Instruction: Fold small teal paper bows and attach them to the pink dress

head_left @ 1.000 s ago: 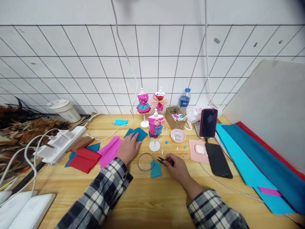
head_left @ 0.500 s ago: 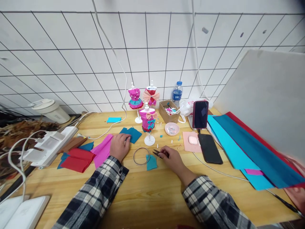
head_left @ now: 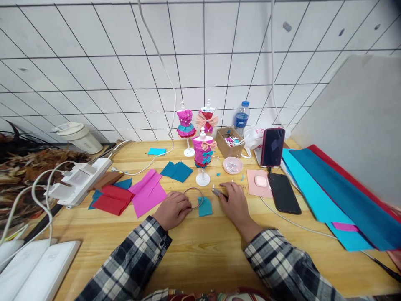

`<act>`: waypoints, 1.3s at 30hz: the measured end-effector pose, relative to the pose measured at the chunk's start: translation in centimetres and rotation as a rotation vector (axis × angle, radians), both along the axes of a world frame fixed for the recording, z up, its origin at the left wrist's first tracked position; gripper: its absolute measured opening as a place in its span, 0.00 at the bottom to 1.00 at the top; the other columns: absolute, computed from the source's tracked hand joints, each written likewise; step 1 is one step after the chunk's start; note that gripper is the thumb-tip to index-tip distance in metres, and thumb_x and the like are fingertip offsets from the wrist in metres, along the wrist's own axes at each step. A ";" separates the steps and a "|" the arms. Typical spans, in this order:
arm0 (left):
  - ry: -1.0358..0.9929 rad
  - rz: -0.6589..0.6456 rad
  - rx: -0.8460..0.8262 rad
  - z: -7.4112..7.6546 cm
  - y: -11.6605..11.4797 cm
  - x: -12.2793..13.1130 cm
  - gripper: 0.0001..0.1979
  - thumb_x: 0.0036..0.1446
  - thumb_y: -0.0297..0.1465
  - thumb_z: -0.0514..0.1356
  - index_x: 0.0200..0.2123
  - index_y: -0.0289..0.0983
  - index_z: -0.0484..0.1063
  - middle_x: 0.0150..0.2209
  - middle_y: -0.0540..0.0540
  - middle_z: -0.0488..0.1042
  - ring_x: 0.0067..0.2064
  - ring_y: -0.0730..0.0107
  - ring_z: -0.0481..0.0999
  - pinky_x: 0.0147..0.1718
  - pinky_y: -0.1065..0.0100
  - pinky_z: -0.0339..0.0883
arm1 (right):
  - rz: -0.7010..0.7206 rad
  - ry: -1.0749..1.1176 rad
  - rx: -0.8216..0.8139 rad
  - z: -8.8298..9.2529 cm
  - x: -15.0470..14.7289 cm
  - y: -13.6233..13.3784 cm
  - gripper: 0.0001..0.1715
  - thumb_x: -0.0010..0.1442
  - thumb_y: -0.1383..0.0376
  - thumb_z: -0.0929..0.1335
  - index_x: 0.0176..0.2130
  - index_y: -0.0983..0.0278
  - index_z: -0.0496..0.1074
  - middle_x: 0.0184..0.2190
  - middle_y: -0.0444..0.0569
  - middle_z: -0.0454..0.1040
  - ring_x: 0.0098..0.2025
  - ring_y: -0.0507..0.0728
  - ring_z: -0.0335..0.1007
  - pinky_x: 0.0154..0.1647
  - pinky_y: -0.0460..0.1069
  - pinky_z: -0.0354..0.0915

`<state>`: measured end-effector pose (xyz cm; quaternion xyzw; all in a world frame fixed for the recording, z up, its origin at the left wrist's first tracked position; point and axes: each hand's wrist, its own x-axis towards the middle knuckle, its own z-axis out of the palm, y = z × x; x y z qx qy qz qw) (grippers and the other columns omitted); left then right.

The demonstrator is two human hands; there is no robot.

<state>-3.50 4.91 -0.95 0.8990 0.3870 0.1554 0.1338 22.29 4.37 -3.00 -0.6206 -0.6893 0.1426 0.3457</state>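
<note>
My left hand (head_left: 173, 210) has its fingers closed at the left edge of a thin metal ring (head_left: 202, 196), pinching it at the table. The ring's right side reaches over a small teal piece of crepe paper (head_left: 205, 207). Just right of that paper, my right hand (head_left: 234, 205) rests low with small dark-handled scissors (head_left: 216, 192) between thumb and fingers; their points face left and the handles are mostly hidden. Behind my hands stands a mini dress form (head_left: 203, 152) wearing pink paper with teal bows and a peach bow.
Two more dressed forms (head_left: 186, 125) stand at the back. Near them are a cardboard box (head_left: 230, 148), a pink dish (head_left: 232, 165) of small beads and a water bottle (head_left: 241, 117). Folded pink paper (head_left: 148, 192) and red paper (head_left: 113, 200) lie left; phones (head_left: 284, 194) and long paper sheets (head_left: 338, 192) lie right.
My left hand has left the pink and teal paper and come right and nearer to me, onto the metal ring. My right hand's fingers have stretched out more around the scissors. The view has shifted.
</note>
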 end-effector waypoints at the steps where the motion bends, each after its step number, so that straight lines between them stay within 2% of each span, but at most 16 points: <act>1: -0.038 0.011 -0.024 -0.1 0.0 0.0 0.10 0.61 0.32 0.53 0.35 0.39 0.73 0.35 0.44 0.76 0.41 0.62 0.72 0.44 0.58 0.62 | 0.035 -0.015 0.057 0.2 -0.2 -0.2 0.14 0.60 0.64 0.65 0.46 0.64 0.71 0.45 0.54 0.72 0.48 0.61 0.63 0.51 0.56 0.58; 4: -0.231 0.131 -0.125 -0.2 -0.1 0.1 0.09 0.62 0.33 0.52 0.37 0.38 0.71 0.35 0.43 0.76 0.40 0.63 0.73 0.42 0.60 0.65 | 0.266 -0.106 0.155 0.8 -1.1 -0.8 0.15 0.63 0.65 0.63 0.48 0.63 0.71 0.45 0.53 0.72 0.48 0.59 0.63 0.52 0.56 0.58; 7: -0.443 0.275 -0.255 -0.3 -0.6 0.4 0.08 0.63 0.35 0.51 0.37 0.38 0.67 0.35 0.44 0.77 0.39 0.64 0.75 0.41 0.63 0.67 | 0.414 -0.244 0.069 1.0 -1.8 -1.0 0.10 0.60 0.63 0.66 0.43 0.60 0.74 0.40 0.50 0.74 0.45 0.60 0.64 0.48 0.56 0.59; 10: -0.656 0.376 -0.329 -0.2 -1.2 0.9 0.08 0.63 0.36 0.51 0.37 0.38 0.64 0.34 0.46 0.77 0.38 0.66 0.75 0.40 0.64 0.68 | 0.355 -0.228 0.005 1.3 -2.2 -0.8 0.08 0.59 0.63 0.67 0.40 0.60 0.74 0.38 0.49 0.75 0.43 0.60 0.65 0.45 0.55 0.61; 13: -0.815 0.435 -0.389 0.1 -2.1 1.8 0.08 0.62 0.37 0.52 0.37 0.38 0.64 0.32 0.47 0.76 0.36 0.67 0.75 0.40 0.65 0.67 | 0.241 -0.026 0.050 2.1 -2.8 -1.2 0.10 0.61 0.64 0.65 0.43 0.61 0.73 0.37 0.50 0.75 0.41 0.58 0.67 0.44 0.53 0.62; 16: -0.886 0.477 -0.443 0.6 -3.4 2.8 0.08 0.62 0.37 0.54 0.36 0.38 0.64 0.31 0.48 0.76 0.36 0.68 0.75 0.39 0.66 0.66 | 0.155 0.172 0.116 3.1 -3.9 -2.3 0.12 0.62 0.63 0.64 0.45 0.61 0.71 0.34 0.48 0.74 0.36 0.56 0.67 0.41 0.51 0.63; 19: -0.860 0.450 -0.490 1.0 -4.7 3.6 0.10 0.61 0.39 0.55 0.35 0.38 0.65 0.31 0.47 0.76 0.35 0.66 0.75 0.38 0.66 0.66 | 0.217 0.256 0.125 3.3 -4.7 -3.3 0.21 0.65 0.63 0.61 0.57 0.60 0.62 0.41 0.49 0.75 0.35 0.55 0.68 0.40 0.51 0.65; 22: -0.828 0.394 -0.545 1.1 -5.4 3.9 0.11 0.60 0.40 0.56 0.35 0.38 0.66 0.30 0.46 0.76 0.33 0.66 0.75 0.36 0.66 0.66 | 0.355 0.175 0.146 2.8 -4.4 -3.3 0.28 0.65 0.69 0.58 0.63 0.59 0.55 0.51 0.51 0.72 0.46 0.57 0.68 0.50 0.54 0.64; 25: -0.818 0.376 -0.571 0.8 -5.2 3.9 0.10 0.60 0.39 0.55 0.35 0.38 0.66 0.29 0.47 0.75 0.33 0.67 0.74 0.36 0.66 0.66 | 0.380 0.094 0.131 1.7 -3.4 -2.5 0.31 0.62 0.73 0.58 0.63 0.60 0.55 0.53 0.50 0.71 0.54 0.59 0.63 0.57 0.57 0.59; 27: -0.837 0.426 -0.534 0.5 -4.8 3.7 0.10 0.61 0.39 0.55 0.35 0.38 0.66 0.28 0.48 0.75 0.33 0.67 0.74 0.36 0.67 0.66 | 0.359 0.050 0.068 1.0 -2.8 -1.8 0.31 0.60 0.74 0.59 0.61 0.61 0.58 0.50 0.50 0.74 0.53 0.59 0.64 0.56 0.57 0.59; 31: -0.920 0.540 -0.453 0.4 -4.1 3.1 0.10 0.60 0.39 0.56 0.36 0.38 0.66 0.28 0.49 0.73 0.33 0.68 0.73 0.37 0.67 0.66 | 0.349 -0.019 0.029 0.4 -2.2 -1.1 0.22 0.59 0.74 0.60 0.50 0.61 0.70 0.43 0.49 0.77 0.45 0.58 0.68 0.51 0.56 0.62; 33: -0.956 0.540 -0.466 0.5 -3.9 2.9 0.11 0.59 0.39 0.57 0.38 0.37 0.67 0.30 0.48 0.74 0.35 0.67 0.74 0.38 0.67 0.67 | 0.314 -0.039 0.049 0.6 -2.2 -1.1 0.20 0.59 0.73 0.61 0.50 0.61 0.70 0.45 0.50 0.76 0.46 0.59 0.67 0.51 0.56 0.61; 36: -1.023 0.571 -0.459 0.5 -4.1 2.7 0.11 0.58 0.38 0.58 0.40 0.38 0.68 0.33 0.47 0.75 0.38 0.67 0.75 0.41 0.66 0.67 | 0.322 -0.149 0.043 1.2 -2.4 -1.4 0.23 0.60 0.71 0.62 0.55 0.60 0.66 0.51 0.50 0.73 0.50 0.61 0.64 0.52 0.58 0.58; 39: -1.037 0.636 -0.384 0.5 -4.2 2.4 0.11 0.58 0.37 0.58 0.42 0.38 0.67 0.34 0.47 0.76 0.39 0.66 0.75 0.42 0.66 0.67 | 0.289 -0.248 0.033 1.7 -2.1 -1.6 0.20 0.61 0.68 0.63 0.53 0.58 0.67 0.49 0.50 0.73 0.50 0.62 0.63 0.50 0.58 0.57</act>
